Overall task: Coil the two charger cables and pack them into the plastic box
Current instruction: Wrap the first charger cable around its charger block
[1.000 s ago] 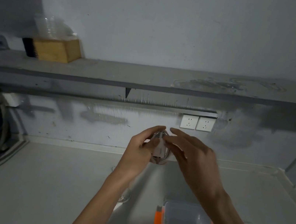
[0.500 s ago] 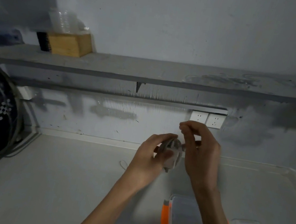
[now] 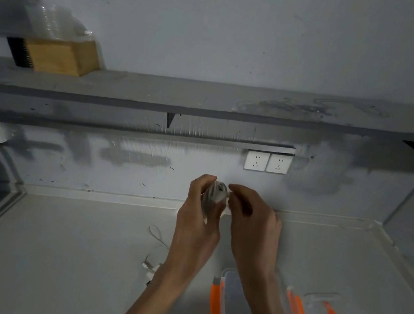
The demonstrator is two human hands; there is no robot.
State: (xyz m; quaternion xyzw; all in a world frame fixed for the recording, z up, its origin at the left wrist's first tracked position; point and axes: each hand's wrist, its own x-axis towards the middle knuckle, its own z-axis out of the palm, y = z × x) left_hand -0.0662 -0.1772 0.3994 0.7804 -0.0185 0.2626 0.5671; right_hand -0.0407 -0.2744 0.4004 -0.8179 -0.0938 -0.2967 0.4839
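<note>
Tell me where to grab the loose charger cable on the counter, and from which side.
Pinch the loose charger cable at its white connector end, probably from above and the left: the connector is the only solid part, the thin cord lies flat on the counter, and the plastic box sits to its right. The left hand and right hand hold the coiled cable.
</note>
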